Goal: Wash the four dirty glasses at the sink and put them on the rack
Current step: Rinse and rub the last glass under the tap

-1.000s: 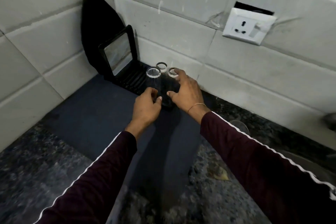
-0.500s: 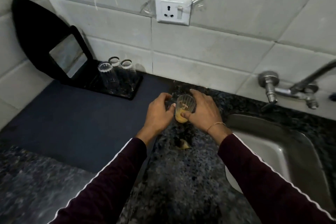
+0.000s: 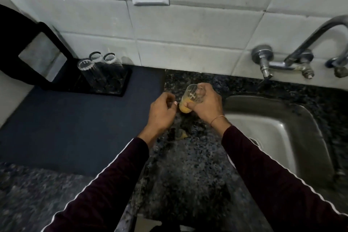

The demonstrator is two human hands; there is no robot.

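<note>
A steel sink [image 3: 286, 130] is set in the dark stone counter [image 3: 188, 165]; a black rack [image 3: 116, 88] to the left holds three upturned glasses [image 3: 94, 73]. Between them, above the counter, the right hand [image 3: 205, 105] grips a tilted dirty glass [image 3: 189, 100] with yellow residue, while the left hand [image 3: 162, 113], fingers loosely curled and holding nothing, hovers just beside it.

right hand [image 3: 204, 104] gripping, left hand [image 3: 162, 113] curled
</note>
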